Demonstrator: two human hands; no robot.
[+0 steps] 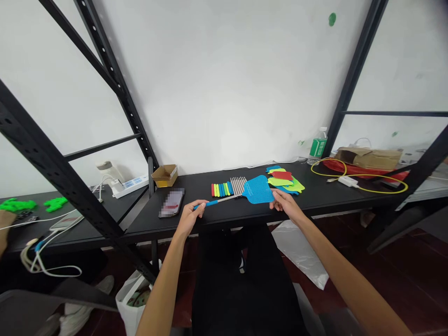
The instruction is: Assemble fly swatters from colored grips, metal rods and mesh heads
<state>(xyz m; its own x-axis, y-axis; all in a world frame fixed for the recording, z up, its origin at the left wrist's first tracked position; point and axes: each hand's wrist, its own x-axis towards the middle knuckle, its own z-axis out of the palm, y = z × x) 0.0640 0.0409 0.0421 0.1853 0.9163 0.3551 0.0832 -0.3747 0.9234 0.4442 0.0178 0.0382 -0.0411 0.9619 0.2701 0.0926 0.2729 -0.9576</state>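
A blue fly swatter (258,190) with a metal rod is held level above the front of the black table (224,213). My left hand (192,213) is closed round its blue handle. My right hand (282,201) pinches the right edge of the perforated head. Behind the swatter lies a row of telescopic rods (238,185) with red, yellow and blue handles (221,189), their right ends partly hidden by the head. Just beyond my right hand is a loose pile of swatter heads (285,181) in yellow, blue and red.
A phone (171,202) and a small open cardboard box (164,176) are on the left. To the right stand a water bottle (318,146) and a yellow cable (378,190). Black shelf posts (115,84) frame both sides. Another person's arm (4,228) shows at far left.
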